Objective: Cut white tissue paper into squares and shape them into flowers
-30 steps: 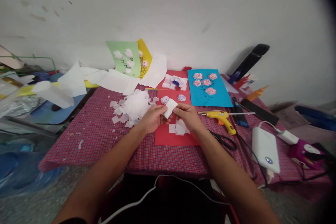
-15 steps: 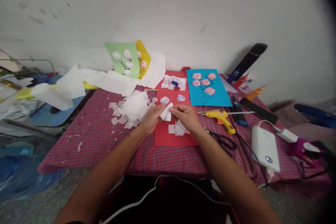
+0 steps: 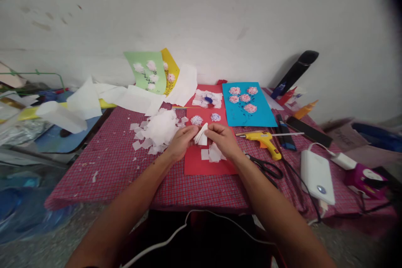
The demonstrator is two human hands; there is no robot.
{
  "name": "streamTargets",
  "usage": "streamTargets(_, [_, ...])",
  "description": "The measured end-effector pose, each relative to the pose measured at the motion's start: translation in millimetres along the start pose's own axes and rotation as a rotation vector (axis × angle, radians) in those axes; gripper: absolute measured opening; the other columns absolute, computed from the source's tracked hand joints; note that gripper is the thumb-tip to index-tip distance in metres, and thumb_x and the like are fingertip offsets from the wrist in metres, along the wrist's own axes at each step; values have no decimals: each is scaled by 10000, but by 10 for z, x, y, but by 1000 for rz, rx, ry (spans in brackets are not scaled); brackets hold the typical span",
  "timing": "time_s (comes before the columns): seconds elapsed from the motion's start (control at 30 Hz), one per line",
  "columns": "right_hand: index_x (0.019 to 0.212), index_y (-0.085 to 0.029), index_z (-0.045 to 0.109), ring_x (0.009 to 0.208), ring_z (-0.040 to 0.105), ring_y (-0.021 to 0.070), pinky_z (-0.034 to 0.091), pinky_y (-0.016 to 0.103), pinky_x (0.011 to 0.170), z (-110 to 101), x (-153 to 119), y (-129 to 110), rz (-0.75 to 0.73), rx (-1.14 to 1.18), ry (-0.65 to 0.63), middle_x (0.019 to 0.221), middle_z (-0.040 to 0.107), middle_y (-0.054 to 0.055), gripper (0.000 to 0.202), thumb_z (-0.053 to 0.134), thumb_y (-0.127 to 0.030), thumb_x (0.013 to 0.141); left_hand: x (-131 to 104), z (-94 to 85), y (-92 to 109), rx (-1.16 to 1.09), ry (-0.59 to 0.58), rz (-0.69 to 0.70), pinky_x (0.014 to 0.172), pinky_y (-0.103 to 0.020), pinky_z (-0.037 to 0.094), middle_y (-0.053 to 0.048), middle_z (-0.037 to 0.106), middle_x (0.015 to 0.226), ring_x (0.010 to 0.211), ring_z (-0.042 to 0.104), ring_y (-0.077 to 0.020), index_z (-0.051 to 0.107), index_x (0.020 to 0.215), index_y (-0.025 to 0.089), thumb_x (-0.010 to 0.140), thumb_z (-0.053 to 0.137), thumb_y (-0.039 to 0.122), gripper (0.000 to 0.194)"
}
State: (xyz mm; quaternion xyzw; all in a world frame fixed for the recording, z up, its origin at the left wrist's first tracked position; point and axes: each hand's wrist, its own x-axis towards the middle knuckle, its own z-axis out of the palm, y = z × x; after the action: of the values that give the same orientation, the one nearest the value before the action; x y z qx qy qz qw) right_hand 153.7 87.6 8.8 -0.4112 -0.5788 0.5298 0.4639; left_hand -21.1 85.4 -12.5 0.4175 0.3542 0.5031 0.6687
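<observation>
A small stack of folded white tissue paper is held up between my two hands, above a red card. My left hand pinches its left side, and my right hand grips its right side with thumb and fingers. Just below, loose white paper squares lie on the card. Beyond my hands sit two speckled paper flowers, one on the left and one on the right. A heap of cut tissue squares spreads beside my left hand.
To the right are a blue card with paper flowers, a yellow glue gun, black scissors and a white power bank. Green and yellow cards lean on the wall. A tissue roll lies left.
The folded tissue in my hands has tilted, and its layers now stand more upright and closer together. Both hands stay nearly in place. The camera view has shifted very slightly.
</observation>
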Motion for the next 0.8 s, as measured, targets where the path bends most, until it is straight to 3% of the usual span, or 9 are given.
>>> streamTargets(0.2, [657,-209,508,572,410,118,323,266,558,7,-2,-20,-3,-48,3,611,469,-46,266,681,-366,784,-29,13,38,68,-33,33,855,-300,523,-71,772,1041,936,693,-203,780,1083,177,745,832,356,386])
streamTargets(0.4, [644,-214,486,573,403,122,313,269,552,4,0,-14,-3,-85,-8,613,463,-44,251,657,-340,779,-16,17,23,96,30,35,796,-289,519,-64,779,1021,881,691,-195,796,1042,184,760,797,337,321])
streamTargets(0.67, [724,-207,555,630,462,136,364,276,599,-6,-10,-38,-37,-57,-78,678,518,-29,243,672,-403,808,-57,64,90,218,-14,114,811,-293,518,-59,767,1012,872,677,-184,768,1061,178,749,821,367,368])
streamTargets(0.8, [700,-204,547,603,440,128,346,272,580,-3,-6,-22,-20,-70,-42,653,501,-32,290,686,-431,815,-49,51,77,234,-25,124,803,-280,512,-58,760,995,844,663,-161,765,1051,173,783,797,362,330])
